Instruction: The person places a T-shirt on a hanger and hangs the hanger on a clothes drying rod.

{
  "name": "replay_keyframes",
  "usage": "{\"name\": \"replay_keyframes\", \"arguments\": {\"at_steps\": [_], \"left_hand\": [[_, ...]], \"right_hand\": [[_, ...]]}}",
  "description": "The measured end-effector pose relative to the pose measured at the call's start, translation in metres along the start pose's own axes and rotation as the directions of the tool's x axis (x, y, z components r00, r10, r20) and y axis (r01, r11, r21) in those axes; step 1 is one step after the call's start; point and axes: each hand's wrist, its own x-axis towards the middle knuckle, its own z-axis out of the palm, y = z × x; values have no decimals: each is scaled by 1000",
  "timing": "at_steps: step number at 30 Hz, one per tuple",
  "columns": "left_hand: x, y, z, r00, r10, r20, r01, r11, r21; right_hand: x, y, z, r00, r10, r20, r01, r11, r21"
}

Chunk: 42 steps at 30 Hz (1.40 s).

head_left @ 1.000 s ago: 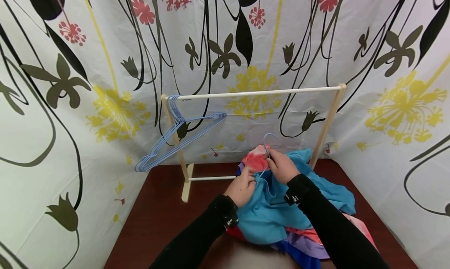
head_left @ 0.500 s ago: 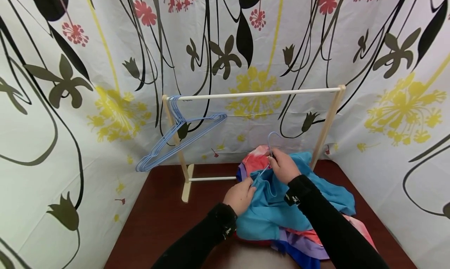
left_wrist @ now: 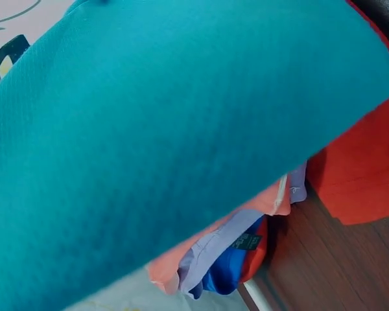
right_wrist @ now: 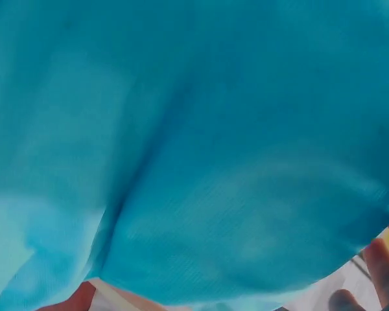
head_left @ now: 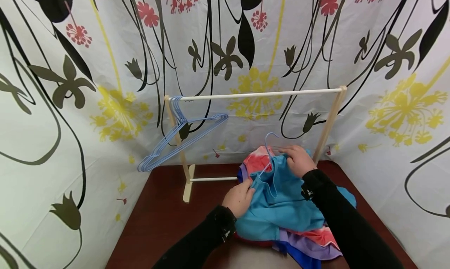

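Low in the frame's centre, the soft, limp blue shirt (head_left: 281, 198) tops a clothes pile on the tabletop (head_left: 165, 222), the left hand (head_left: 239, 196) pinching its collar beside the thin hanger (head_left: 268, 151), the right hand (head_left: 299, 159) lying flat, so the firmer collar seems its best hold.
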Motion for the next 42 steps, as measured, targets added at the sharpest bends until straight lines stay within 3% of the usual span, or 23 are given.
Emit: {"name": "replay_keyframes", "arguments": {"at_steps": [6,11,19,26,32,42], "left_hand": [[-2,-3,1,1000,-15,-11,14,1000,-15],[-4,-6,-1,999,-30,-12,30,999,-15],[-9,-8,-6,996,-87,12,88,992,-87],[-11,-12,-6,1000,-9,-25,7,997,-71],[-14,-14,-6,999,-2,-49,-2,997,-80],[-13,-14,-6,997,9,-76,-15,997,-75]], "right_hand": [[0,10,-2,999,38,-5,-38,999,-19],[-2,20,-2,991,74,-112,-77,997,-19],[-12,34,-8,953,142,-269,-162,985,-53],[-14,40,-17,928,193,-318,-212,977,-26],[-14,49,-23,906,284,-315,-298,955,2],[-22,52,-10,938,220,-269,-236,971,-30]]}}
